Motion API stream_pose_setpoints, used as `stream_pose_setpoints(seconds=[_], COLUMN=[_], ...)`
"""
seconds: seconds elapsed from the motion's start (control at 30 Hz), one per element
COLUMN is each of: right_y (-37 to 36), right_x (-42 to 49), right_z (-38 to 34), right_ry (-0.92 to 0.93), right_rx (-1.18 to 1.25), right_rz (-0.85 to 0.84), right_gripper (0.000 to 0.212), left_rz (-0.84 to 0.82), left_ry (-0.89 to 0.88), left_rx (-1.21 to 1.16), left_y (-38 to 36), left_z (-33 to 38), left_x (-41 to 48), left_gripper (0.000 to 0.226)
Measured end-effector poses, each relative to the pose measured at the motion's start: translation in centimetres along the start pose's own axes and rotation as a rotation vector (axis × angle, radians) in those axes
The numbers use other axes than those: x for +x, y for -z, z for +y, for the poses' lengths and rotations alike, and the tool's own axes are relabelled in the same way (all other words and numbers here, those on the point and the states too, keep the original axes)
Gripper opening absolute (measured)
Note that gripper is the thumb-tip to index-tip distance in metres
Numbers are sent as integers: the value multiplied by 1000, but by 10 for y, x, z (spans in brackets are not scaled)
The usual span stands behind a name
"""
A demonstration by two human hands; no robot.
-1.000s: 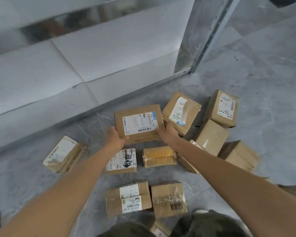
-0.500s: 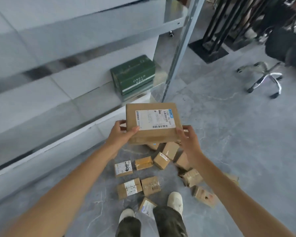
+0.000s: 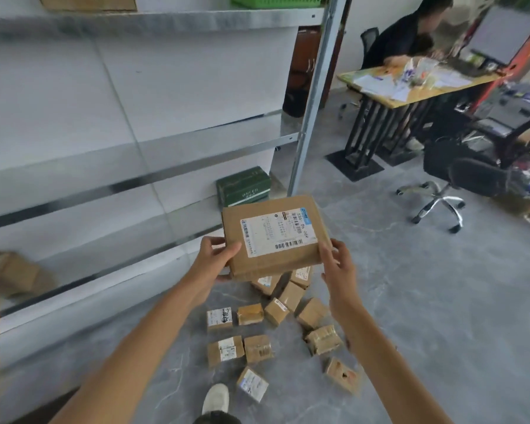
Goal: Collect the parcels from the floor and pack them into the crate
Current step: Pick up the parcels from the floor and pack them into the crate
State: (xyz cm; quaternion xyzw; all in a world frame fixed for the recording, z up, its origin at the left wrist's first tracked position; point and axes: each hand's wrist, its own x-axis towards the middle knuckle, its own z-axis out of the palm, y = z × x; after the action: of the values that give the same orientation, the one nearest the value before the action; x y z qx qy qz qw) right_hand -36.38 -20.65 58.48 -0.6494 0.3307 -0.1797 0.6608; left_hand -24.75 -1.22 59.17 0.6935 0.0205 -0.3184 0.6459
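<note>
Flat rect. cardboard parcel [image 3: 275, 237], white label [image 3: 277, 231], pinched at its 9 & 3 o'clock edges by L hand [image 3: 216, 258] + R hand [image 3: 338, 267]. Small taped boxes [image 3: 256, 348] at 6 on grey stone floor [image 3: 426, 301].

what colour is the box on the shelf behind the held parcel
The box is dark green; head view shows it.

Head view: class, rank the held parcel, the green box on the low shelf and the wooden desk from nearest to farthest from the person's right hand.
1. The held parcel, touching the right hand on its left side.
2. The green box, beyond the parcel and further left.
3. The wooden desk, far back on the right.
</note>
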Motion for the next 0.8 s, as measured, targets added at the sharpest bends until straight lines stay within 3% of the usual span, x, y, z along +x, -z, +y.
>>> stream_pose_setpoints(seconds=[0.1,0.2,0.27,0.37,0.5,0.57,0.63,0.7,0.8], right_y=[38,60,67,78,99,104,97,82,61], right_x=[-54,-111,-149,-200,-249,-276,-312,-352,-406], right_z=[-15,-29,-32,-35,-43,-43,-40,-35,-29], right_ry=[-31,-64,-77,-50,46,70,70,76,67], right_rx=[134,232,251,342,282,252,206,143,70], right_rz=[-89,-152,-176,-220,-355,-480,-603,-626,-615], right_gripper=[49,82,91,99,99,90,82,77,66], left_rz=[50,74,95,79,140,112,-18,-114,-113], left_ry=[-13,-67,-118,-186,-194,-177,-170,-177,-137], left_rx=[-56,-104,-68,-77,11,22,-37,-68,-137], left_y=[-27,-55,-71,-86,-64,-42,-26,-15,10], left_z=[-6,-12,-18,-35,-56,-64,-72,-87,-117], left_x=[-75,-148,-191,-255,-324,-355,-391,-424,-465], left_gripper=[64,102,116,107,69,71,70,67,66])
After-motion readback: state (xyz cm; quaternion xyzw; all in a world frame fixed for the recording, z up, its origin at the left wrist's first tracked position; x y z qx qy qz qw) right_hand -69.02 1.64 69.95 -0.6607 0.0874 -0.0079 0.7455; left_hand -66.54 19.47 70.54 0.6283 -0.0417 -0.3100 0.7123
